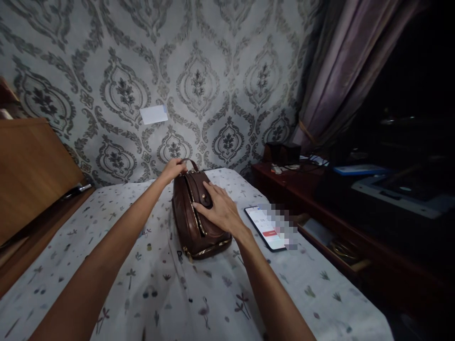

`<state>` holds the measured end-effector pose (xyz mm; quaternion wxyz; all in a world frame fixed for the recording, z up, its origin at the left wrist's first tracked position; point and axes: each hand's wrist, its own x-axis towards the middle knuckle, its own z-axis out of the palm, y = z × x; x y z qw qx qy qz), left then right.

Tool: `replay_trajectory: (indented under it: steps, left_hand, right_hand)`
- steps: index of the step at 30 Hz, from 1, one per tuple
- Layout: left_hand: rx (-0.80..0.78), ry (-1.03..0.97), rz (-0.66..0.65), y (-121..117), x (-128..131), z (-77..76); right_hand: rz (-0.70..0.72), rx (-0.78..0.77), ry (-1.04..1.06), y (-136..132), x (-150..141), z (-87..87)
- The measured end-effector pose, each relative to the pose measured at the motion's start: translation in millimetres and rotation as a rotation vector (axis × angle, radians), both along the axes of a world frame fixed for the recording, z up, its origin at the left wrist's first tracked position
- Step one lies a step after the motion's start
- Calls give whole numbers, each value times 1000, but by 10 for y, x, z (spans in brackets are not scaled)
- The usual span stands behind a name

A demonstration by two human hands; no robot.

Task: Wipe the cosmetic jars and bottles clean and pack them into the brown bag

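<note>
A brown leather bag [185, 215] with gold zippers lies on the patterned bedsheet in front of me. Its carry handle [194, 164] arches up at the far end. A long zipper down its front shows a narrow dark gap. At the far left corner, beside the handle's base, my left hand [173, 169] has its fingers closed; what is between them is hidden. My right hand [222, 208] rests on the bag's right side with fingers spread, the thumb by the zipper's edge and the other fingers over the flap with its gold stud.
A lit phone [265, 227] lies on the sheet [159, 293] right of the bag. Further right stands a dark red desk [284, 182] with a partly open drawer [330, 246]. A wooden panel [35, 170] borders the left side. Patterned wallpaper covers the wall behind.
</note>
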<state>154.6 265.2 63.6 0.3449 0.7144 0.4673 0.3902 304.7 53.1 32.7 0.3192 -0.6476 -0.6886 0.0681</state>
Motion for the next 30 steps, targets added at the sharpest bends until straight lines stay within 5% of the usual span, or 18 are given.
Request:
replay_trajectory:
  steps: [6,18,30]
  left_hand:
    - [-48,18,-95,62,237,14]
    - [60,21,38,162,424,-109]
    - [179,-18,-13,-72,410,-91]
  right_hand:
    - [2,6,-7,-23,-5,11]
    - [41,24,-24,-69,16,47]
    - [6,-4,-50,-109,-21,76]
